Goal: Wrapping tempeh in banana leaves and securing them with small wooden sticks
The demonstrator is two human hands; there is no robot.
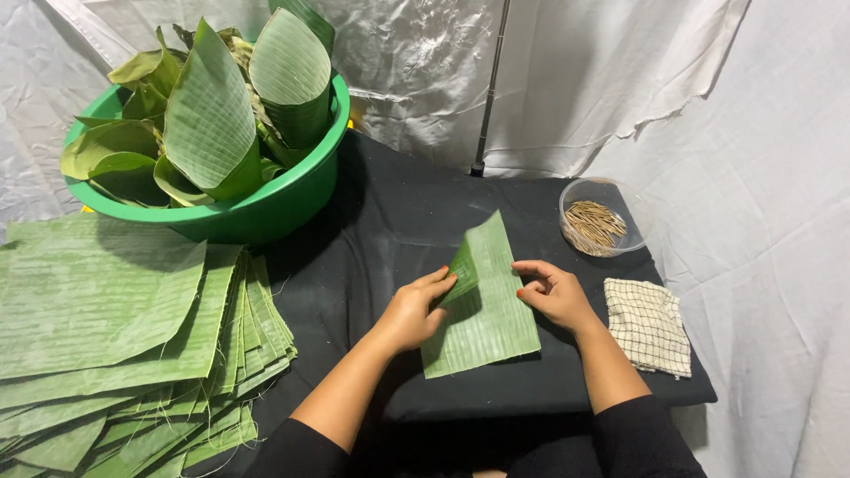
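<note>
A rectangular green banana leaf piece [491, 305] lies on the black cloth-covered table [390, 221] in front of me. My left hand [414, 310] pinches the leaf's left edge and folds it upward and inward. My right hand [553, 295] rests on the leaf's right edge, fingers curled, pressing it down.
A green plastic basin [266, 208] at the back left holds rolled leaf cones. A stack of flat cut leaves [115, 336] lies at the left. A clear bowl of small wooden sticks [595, 226] stands at the back right, a checked cloth [649, 326] beside my right hand. White sheeting surrounds the table.
</note>
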